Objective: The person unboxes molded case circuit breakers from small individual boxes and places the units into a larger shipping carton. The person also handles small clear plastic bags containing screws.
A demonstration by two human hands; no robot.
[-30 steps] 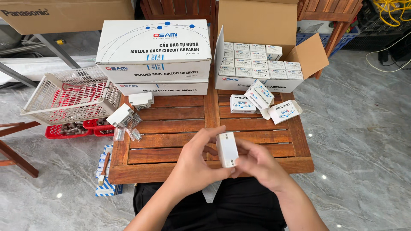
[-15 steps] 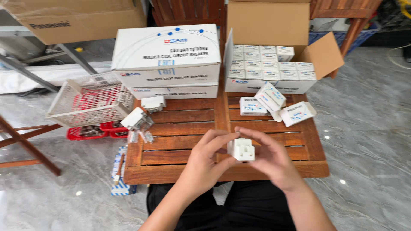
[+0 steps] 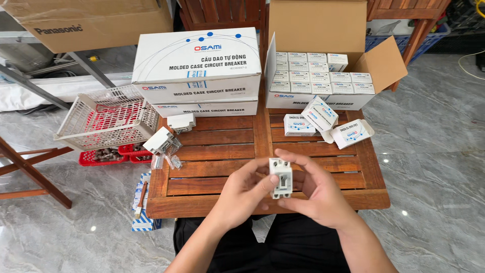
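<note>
A small white circuit breaker (image 3: 281, 177) with a dark switch is held upright above the near edge of the slatted wooden table (image 3: 217, 151). My left hand (image 3: 245, 192) grips its left side with thumb and fingers. My right hand (image 3: 318, 189) cups its right side and bottom. Two more white breakers (image 3: 166, 137) lie at the table's left, beside small clear bags. Three small white product boxes (image 3: 323, 124) lie at the table's right, one with an open flap.
Two large white cartons (image 3: 199, 65) are stacked at the table's back left. An open cardboard box (image 3: 323, 76) with several small white boxes stands at the back right. A white plastic basket (image 3: 106, 119) tilts over red trays left of the table. Marble floor surrounds.
The breaker has been turned in my hands so its switch face now points up at me. The view has shifted slightly closer.
</note>
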